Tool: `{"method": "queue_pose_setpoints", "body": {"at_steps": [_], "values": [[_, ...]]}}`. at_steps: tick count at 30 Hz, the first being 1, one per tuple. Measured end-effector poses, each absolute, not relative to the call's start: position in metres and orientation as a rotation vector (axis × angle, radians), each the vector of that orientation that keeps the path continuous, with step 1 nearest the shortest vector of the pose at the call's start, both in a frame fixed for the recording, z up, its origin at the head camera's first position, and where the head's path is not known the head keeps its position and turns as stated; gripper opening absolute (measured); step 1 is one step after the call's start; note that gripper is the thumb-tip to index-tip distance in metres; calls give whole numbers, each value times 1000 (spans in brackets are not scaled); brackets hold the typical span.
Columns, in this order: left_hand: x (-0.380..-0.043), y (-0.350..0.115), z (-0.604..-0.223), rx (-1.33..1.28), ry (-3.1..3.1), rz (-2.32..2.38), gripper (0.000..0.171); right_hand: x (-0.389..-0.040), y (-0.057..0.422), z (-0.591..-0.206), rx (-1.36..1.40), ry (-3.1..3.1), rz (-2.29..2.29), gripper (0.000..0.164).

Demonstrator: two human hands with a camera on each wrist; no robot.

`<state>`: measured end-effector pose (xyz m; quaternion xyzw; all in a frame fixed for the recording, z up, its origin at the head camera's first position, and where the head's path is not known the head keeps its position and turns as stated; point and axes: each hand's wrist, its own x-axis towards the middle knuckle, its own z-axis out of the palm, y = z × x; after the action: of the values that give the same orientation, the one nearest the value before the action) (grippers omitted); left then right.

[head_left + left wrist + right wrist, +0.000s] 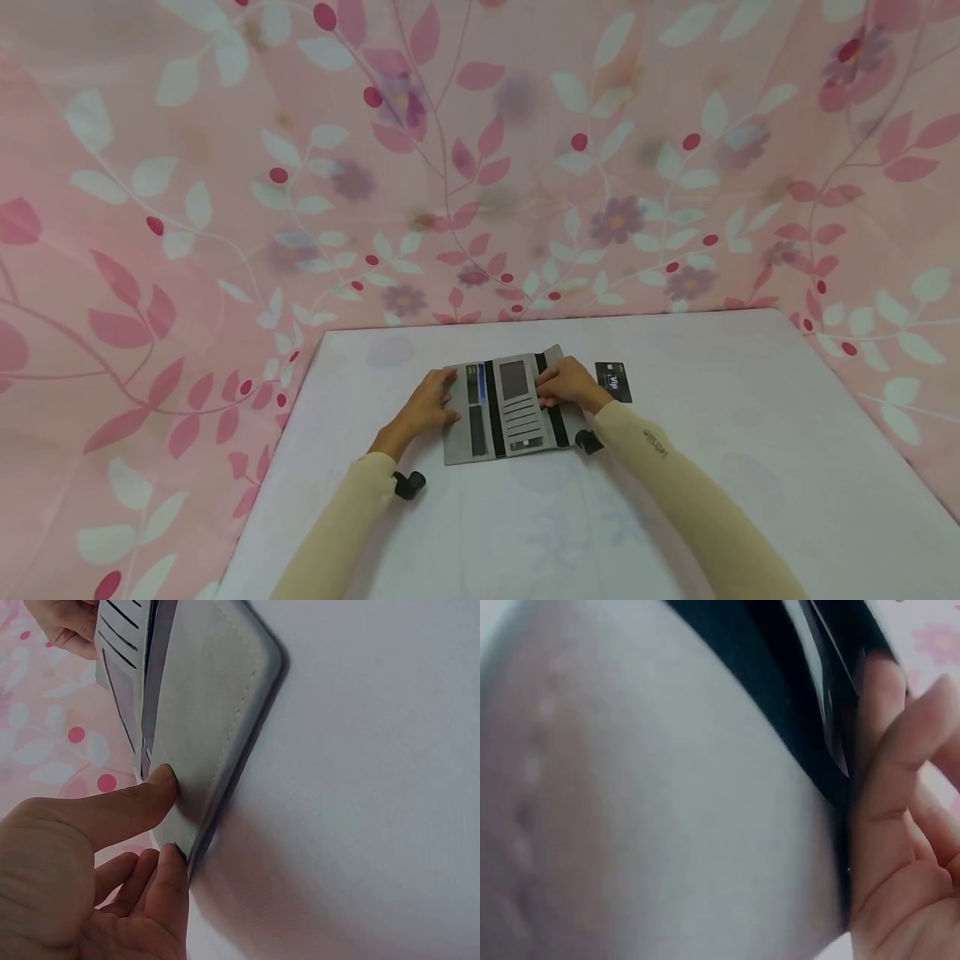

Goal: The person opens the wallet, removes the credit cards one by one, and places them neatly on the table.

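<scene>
A grey wallet (461,433) lies unfolded on the table, with black strips, card slots and a dark window inside. My left hand (429,404) holds its left edge; in the left wrist view the thumb (142,802) lies on the inner face and the fingers are at the edge. My right hand (567,383) is at the right panel, fingers bent against the black strip. In the right wrist view, the grey panel (682,787) fills much of the picture, and the fingers (885,772) are at the dark pocket's edge, beside a shiny sliver.
A black card (613,382) marked "Vip" lies on the table just right of my right hand. The white-covered table (525,533) ends at the back against a pink floral cloth (480,167). Cards show in the wallet's left slots.
</scene>
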<state>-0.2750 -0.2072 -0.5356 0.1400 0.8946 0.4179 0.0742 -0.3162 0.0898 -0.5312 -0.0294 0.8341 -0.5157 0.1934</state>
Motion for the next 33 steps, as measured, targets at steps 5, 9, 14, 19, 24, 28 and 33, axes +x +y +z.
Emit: {"method": "queue_pose_setpoints", "body": {"at_steps": [5,9,14,19,24,28,33], "values": [[-275,-206,-536,426,2684,1275,86,-314,88,-526,-139,2345,-1449,21],[-276,-205,-538,423,2686,1283,86,-312,85,-525,-102,2317,-1473,18],[-276,-204,-537,423,2685,1283,86,-311,85,-527,-38,2331,-1468,20],[-276,-202,-536,427,2663,1310,86,-312,86,-530,-8,2342,-1483,18],[-275,-202,-537,414,2664,1291,86,-312,92,-528,-14,2326,-1498,18],[-273,-203,-537,419,2662,1276,85,-311,102,-523,-12,2346,-1482,18],[-273,-205,-535,414,2686,1251,85,-315,118,-516,-1,2375,-1486,23]]}}
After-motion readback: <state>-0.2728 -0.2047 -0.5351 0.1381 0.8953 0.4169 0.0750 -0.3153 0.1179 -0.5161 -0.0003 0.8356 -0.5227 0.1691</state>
